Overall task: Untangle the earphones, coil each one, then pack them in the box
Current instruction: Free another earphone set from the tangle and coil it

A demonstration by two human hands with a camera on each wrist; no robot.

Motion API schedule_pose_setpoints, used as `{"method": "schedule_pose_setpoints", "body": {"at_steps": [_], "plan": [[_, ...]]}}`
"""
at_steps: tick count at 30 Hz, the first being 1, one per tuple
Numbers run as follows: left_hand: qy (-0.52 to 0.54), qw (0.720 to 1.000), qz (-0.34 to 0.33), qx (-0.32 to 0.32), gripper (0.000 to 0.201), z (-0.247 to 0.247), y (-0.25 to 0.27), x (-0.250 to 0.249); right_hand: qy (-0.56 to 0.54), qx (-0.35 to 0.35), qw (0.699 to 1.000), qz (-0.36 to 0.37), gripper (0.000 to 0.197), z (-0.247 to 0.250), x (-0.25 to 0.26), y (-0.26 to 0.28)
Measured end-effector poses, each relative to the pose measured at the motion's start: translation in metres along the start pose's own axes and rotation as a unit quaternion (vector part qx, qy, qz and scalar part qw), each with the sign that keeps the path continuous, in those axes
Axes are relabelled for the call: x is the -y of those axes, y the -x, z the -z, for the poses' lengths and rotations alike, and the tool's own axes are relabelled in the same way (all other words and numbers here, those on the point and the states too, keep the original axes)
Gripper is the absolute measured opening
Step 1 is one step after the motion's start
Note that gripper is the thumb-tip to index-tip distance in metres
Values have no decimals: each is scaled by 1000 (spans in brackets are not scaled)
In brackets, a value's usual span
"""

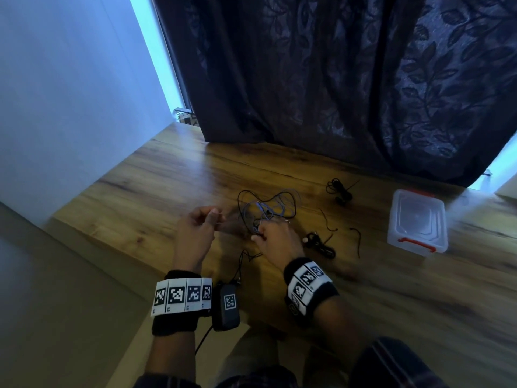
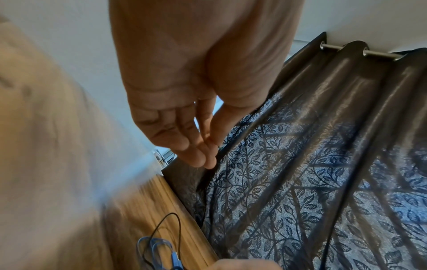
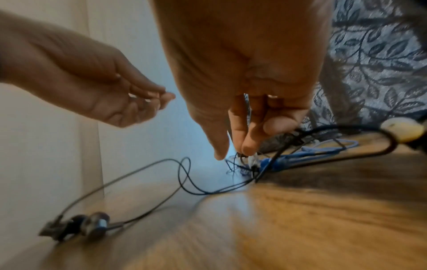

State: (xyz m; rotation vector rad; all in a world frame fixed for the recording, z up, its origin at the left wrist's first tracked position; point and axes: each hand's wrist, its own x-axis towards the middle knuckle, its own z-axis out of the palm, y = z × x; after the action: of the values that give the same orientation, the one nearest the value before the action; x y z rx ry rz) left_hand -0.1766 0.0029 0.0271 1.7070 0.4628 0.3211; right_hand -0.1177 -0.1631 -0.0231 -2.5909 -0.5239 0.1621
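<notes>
A tangle of black cable (image 1: 240, 200) and blue cable (image 1: 270, 210) lies mid-table. My right hand (image 1: 258, 233) reaches down into its near side; in the right wrist view its fingertips (image 3: 248, 148) pinch a small white and black piece of the knot among the blue cable (image 3: 300, 157). One black cable (image 3: 184, 175) trails off to a pair of earbuds (image 3: 92, 224) by the table's front edge. My left hand (image 1: 214, 217) hovers left of the tangle, thumb against fingertips (image 2: 208, 160), and I see no cable in it. The clear plastic box (image 1: 416, 222), with red clips, stands at the right with its lid on.
A coiled black earphone (image 1: 338, 190) lies behind the tangle and another black bundle (image 1: 319, 243) sits right of my right hand. Loose dark strands (image 1: 356, 239) lie between them and the box. A dark leaf-patterned curtain (image 1: 335, 79) hangs at the back, and a wall (image 1: 70, 93) stands on the left.
</notes>
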Motion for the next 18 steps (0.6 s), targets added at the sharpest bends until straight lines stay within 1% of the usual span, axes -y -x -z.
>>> {"method": "schedule_pose_setpoints", "body": {"at_steps": [3, 5, 8, 9, 10, 12, 15, 16, 18], "plan": [[-15, 999, -30, 5, 12, 1, 2, -1, 36, 40, 998, -17, 19, -9, 5, -16], [-45, 997, -57, 30, 20, 0, 2, -2, 36, 46, 998, -3, 17, -6, 8, -18], [-148, 976, -115, 109, 38, -6, 7, -10, -37, 10, 998, 48, 13, 16, 17, -11], [-163, 970, -129, 130, 44, -10, 9, -12, -64, -5, 995, 76, 11, 27, 21, -8], [-166, 965, -144, 143, 45, -14, 10, -12, -88, -21, 990, 105, 9, 38, 26, -3], [-164, 963, -166, 133, 32, -23, 10, -11, -133, -54, 979, 142, 7, 62, 36, 6], [-129, 978, -147, 69, 13, -27, 8, -11, -229, -93, 960, 132, 8, 97, 46, 16], [-111, 981, -148, 51, 10, -26, 7, -11, -252, -111, 953, 129, 7, 108, 49, 19], [-85, 983, -159, 31, 12, -23, 6, -12, -269, -173, 935, 152, 5, 123, 51, 20]]}}
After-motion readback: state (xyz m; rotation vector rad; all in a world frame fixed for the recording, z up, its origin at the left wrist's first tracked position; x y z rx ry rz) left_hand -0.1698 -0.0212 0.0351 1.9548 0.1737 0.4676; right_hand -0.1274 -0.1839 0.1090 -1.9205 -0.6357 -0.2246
